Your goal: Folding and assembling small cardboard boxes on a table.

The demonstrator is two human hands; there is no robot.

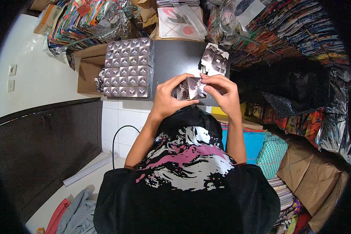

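Between my two hands is a small dark printed carton (194, 88) with silvery flaps at one end. My left hand (170, 93) wraps around its left side, thumb below and fingers above. My right hand (223, 92) pinches at the flaps on its right end with thumb and fingertips. To the left, a block of matching small boxes (128, 68) stands in neat rows on the dark table (169, 54). Flat, unfolded cartons (215, 58) lie in a pile just beyond my right hand.
A brown cardboard box (85, 74) stands left of the block of boxes. Bundled stacks of colourful packets (296, 29) rise at the right and back. White paper sheets (182, 22) lie at the table's far side. A dark cabinet (46, 152) is at the left.
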